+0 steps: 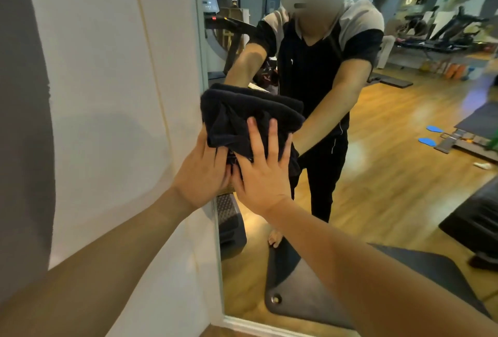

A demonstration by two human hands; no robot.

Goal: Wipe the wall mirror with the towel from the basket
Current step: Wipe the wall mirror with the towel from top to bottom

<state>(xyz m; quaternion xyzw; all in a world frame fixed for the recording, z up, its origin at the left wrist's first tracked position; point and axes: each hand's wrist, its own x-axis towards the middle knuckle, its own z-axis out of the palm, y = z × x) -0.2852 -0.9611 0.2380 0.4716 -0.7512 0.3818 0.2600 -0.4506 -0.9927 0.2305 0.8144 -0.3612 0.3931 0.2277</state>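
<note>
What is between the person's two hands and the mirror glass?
In the head view, a bunched dark towel: the left hand and right hand press it against the wall mirror near its left edge.

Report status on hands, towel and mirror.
Left hand and right hand flat, pressing dark towel on mirror near its left edge. Nothing in the way.

Mirror [404, 147] glass lies open rightward (left edge meets white wall [107, 94])

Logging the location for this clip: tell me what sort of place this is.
Most likely a gym or fitness studio. The wall mirror reflects a treadmill, dark exercise mats on a wooden floor, and more exercise machines at the back.
</note>
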